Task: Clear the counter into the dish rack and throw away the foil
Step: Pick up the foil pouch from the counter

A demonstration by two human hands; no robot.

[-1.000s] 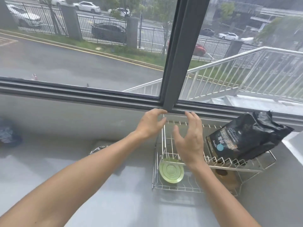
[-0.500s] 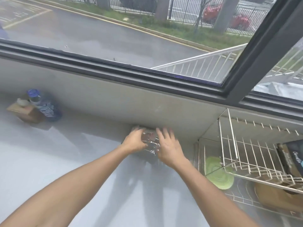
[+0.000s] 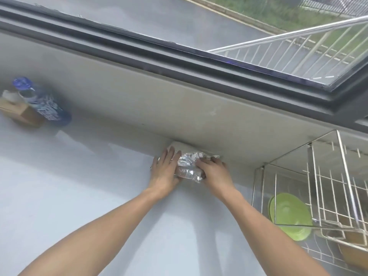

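Both your hands on the foil (image 3: 189, 166) at the bench (image 3: 79, 196) back edge.
Your left hand (image 3: 164, 172) and right hand (image 3: 214, 172) each grip the crumpled sheet; dish rack (image 3: 328, 196) stands near, right.

Two bare forearms, left hand (image 3: 164, 172) and right hand (image 3: 214, 173), no sleeves or jewellery visible

- Soft, even daylight enters through the dark-framed window (image 3: 199, 56) along the top; no harsh glare on the pale grey counter (image 3: 79, 196), only a faint bluish sheen
- Weak, diffuse shadows trail from the forearms toward the viewer
- The crumpled silver foil (image 3: 189, 166) glints with small bright highlights
- The blue-capped plastic bottle (image 3: 39, 100) at far left is smeared and unfocused; straight window lines bow and tilt from wide-angle distortion
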